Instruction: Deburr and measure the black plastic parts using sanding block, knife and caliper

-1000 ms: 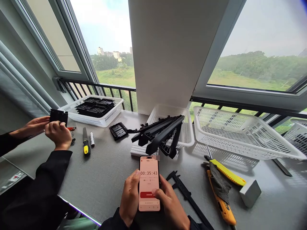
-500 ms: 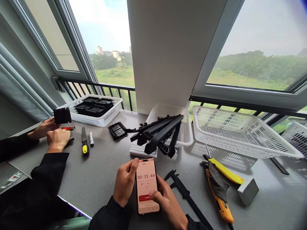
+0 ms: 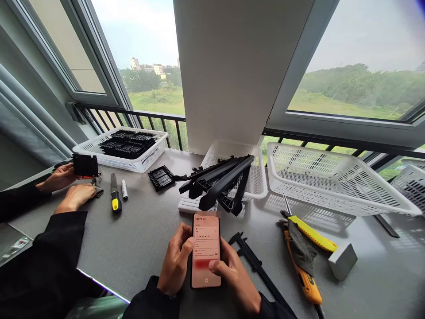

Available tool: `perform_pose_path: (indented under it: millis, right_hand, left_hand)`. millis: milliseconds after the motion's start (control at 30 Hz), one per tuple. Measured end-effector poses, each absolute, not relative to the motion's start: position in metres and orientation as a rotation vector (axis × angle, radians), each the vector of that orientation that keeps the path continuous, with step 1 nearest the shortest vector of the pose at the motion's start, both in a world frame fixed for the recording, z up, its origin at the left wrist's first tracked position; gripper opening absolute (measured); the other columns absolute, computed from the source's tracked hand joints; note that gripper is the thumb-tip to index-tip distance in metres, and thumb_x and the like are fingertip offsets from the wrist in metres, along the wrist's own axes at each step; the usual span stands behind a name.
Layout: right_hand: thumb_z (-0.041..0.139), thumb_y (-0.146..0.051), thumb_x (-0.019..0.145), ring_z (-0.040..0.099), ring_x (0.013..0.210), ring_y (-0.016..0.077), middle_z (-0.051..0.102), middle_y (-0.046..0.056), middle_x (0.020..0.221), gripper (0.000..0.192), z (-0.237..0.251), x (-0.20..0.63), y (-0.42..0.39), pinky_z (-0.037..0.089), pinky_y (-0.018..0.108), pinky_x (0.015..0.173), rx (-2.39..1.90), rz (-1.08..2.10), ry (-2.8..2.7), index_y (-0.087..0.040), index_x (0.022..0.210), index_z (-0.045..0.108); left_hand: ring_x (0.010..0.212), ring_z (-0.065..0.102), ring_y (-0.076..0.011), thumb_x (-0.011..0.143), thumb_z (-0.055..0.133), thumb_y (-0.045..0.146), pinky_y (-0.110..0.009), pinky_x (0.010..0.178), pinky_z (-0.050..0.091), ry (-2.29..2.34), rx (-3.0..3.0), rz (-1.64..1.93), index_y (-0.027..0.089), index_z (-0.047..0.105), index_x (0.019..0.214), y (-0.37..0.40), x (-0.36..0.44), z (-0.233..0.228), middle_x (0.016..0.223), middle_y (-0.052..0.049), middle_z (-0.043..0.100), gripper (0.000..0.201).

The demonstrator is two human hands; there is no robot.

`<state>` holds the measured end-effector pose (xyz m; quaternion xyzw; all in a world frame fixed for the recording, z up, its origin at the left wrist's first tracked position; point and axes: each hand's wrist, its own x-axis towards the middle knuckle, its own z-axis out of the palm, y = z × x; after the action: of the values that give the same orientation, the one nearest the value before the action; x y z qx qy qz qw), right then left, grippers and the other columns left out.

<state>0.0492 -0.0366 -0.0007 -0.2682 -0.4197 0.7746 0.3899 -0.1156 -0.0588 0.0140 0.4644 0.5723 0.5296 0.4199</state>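
A slim, glossy phone [image 3: 206,250] with a pale pink screen sits upright over the matte grey desk [image 3: 139,239], held between both hands. The left hand [image 3: 175,261] curls around its left edge; the right hand [image 3: 234,277] wraps the right edge, thumb apparently resting on the screen. A black caliper [image 3: 255,266] lies just beside.

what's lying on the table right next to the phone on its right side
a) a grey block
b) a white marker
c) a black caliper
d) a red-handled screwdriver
c: the black caliper lies on the table just right of the phone, which the left hand and right hand hold between them.
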Motion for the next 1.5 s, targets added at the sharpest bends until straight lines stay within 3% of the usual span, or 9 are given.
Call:
perform_pose_path:
  millis: [167,267,367,467,667,1033,1200,1400,1500]
  right_hand:
    - [0.085,-0.032,0.074,0.068,0.124,0.0345,0.074,0.011,0.134,0.068,-0.003,0.049,-0.038,0.052,0.050,0.109,-0.635,2.001,-1.070,-0.022,0.138,0.063]
    - [0.089,-0.034,0.073,0.073,0.111,0.0323,0.072,0.011,0.131,0.079,-0.006,0.051,-0.039,0.065,0.043,0.084,-0.643,2.064,-1.084,-0.024,0.144,0.057]
    - [0.091,-0.034,0.072,0.075,0.093,0.0261,0.070,0.009,0.126,0.088,-0.009,0.052,-0.040,0.065,0.031,0.059,-0.660,2.146,-1.088,-0.026,0.149,0.049]
    - [0.092,-0.031,0.071,0.074,0.090,0.0219,0.068,0.009,0.127,0.090,-0.010,0.051,-0.040,0.066,0.029,0.060,-0.656,2.142,-1.112,-0.026,0.149,0.046]
    - [0.090,-0.031,0.073,0.074,0.105,0.0297,0.068,0.011,0.130,0.086,-0.009,0.051,-0.039,0.066,0.028,0.059,-0.638,2.089,-1.170,-0.025,0.148,0.048]
    - [0.077,-0.027,0.079,0.076,0.085,0.0248,0.074,0.007,0.115,0.071,-0.003,0.054,-0.038,0.065,0.030,0.057,-0.654,2.178,-1.014,-0.024,0.147,0.055]
    - [0.074,-0.028,0.078,0.077,0.077,0.0230,0.076,0.008,0.119,0.070,-0.006,0.052,-0.039,0.064,0.031,0.054,-0.677,2.175,-0.965,-0.023,0.145,0.057]
    - [0.074,-0.030,0.080,0.079,0.084,0.0278,0.076,0.012,0.124,0.078,-0.023,0.053,-0.041,0.063,0.033,0.055,-0.736,2.221,-0.838,-0.024,0.155,0.050]
    - [0.079,-0.044,0.081,0.078,0.088,0.0326,0.076,0.015,0.124,0.081,-0.030,0.053,-0.042,0.064,0.038,0.055,-0.802,2.204,-0.736,-0.021,0.154,0.053]
  left_hand:
    - [0.077,0.059,-0.0217,0.098,0.052,0.044,-0.033,0.074,0.050,1.447,1.153,1.331,0.024,0.057,0.087,-0.058,-0.117,0.016,0.081,0.001,0.065,0.023]
    - [0.074,0.058,-0.0214,0.099,0.050,0.043,-0.033,0.072,0.050,1.442,1.147,1.324,0.024,0.058,0.088,-0.058,-0.117,0.019,0.080,0.001,0.066,0.023]
    - [0.073,0.059,-0.0214,0.098,0.051,0.043,-0.033,0.071,0.049,1.439,1.145,1.327,0.024,0.058,0.088,-0.058,-0.116,0.020,0.081,0.001,0.067,0.022]
    - [0.074,0.058,-0.0211,0.097,0.052,0.043,-0.033,0.072,0.049,1.439,1.149,1.341,0.024,0.058,0.088,-0.058,-0.115,0.019,0.082,0.000,0.068,0.021]
    - [0.077,0.059,-0.0219,0.097,0.053,0.042,-0.033,0.073,0.049,1.442,1.147,1.352,0.024,0.058,0.088,-0.059,-0.116,0.017,0.082,0.000,0.067,0.021]
    - [0.077,0.060,-0.0219,0.098,0.052,0.042,-0.032,0.073,0.050,1.425,1.151,1.347,0.024,0.058,0.088,-0.062,-0.116,0.017,0.082,0.001,0.065,0.022]
    - [0.077,0.061,-0.0217,0.100,0.053,0.043,-0.033,0.074,0.051,1.401,1.166,1.351,0.024,0.058,0.091,-0.063,-0.116,0.013,0.084,0.001,0.066,0.022]
    - [0.083,0.066,-0.0245,0.102,0.051,0.044,-0.036,0.077,0.052,1.369,1.195,1.321,0.023,0.057,0.098,-0.064,-0.117,0.009,0.091,-0.002,0.072,0.022]
    - [0.081,0.066,-0.0246,0.102,0.052,0.045,-0.036,0.075,0.052,1.380,1.206,1.332,0.024,0.057,0.096,-0.065,-0.117,0.010,0.090,-0.003,0.072,0.022]
